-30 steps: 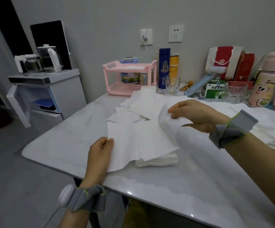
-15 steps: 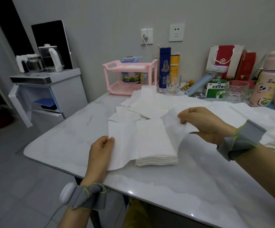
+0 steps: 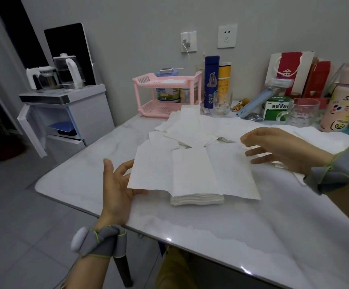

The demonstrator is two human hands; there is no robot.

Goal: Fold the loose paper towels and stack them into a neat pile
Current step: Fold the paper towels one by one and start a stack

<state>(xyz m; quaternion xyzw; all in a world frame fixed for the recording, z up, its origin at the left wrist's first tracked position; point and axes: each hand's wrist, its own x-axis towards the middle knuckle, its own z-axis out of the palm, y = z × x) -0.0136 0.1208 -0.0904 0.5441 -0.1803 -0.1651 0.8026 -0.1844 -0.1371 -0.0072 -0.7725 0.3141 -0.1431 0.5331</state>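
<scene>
A sheet (image 3: 194, 172) lies spread over the folded stack (image 3: 196, 200) near the front-left edge of the surface (image 3: 211, 236), overhanging it on both sides. The left hand (image 3: 117, 184) is at the sheet's left edge, and the right hand (image 3: 280, 151) is by its far right corner. Behind the stack lie the loose towels (image 3: 190, 128). Behind those, along the wall, stand a rack (image 3: 167, 94), then a mug (image 3: 302, 113) and a flask (image 3: 340, 109) farther right. Left of the surface is a cabinet (image 3: 69, 122) with a kettle (image 3: 69, 71) on top.

Home, dining corner. White marble-look tabletop (image 3: 211, 236) against grey wall; pink plastic 2-tier rack (image 3: 154, 108) holding food tins; clear glass kettle with white handle (image 3: 67, 72) on white tea cabinet (image 3: 92, 113); green-and-white medicine box (image 3: 275, 110); red paper gift bag (image 3: 288, 69).
</scene>
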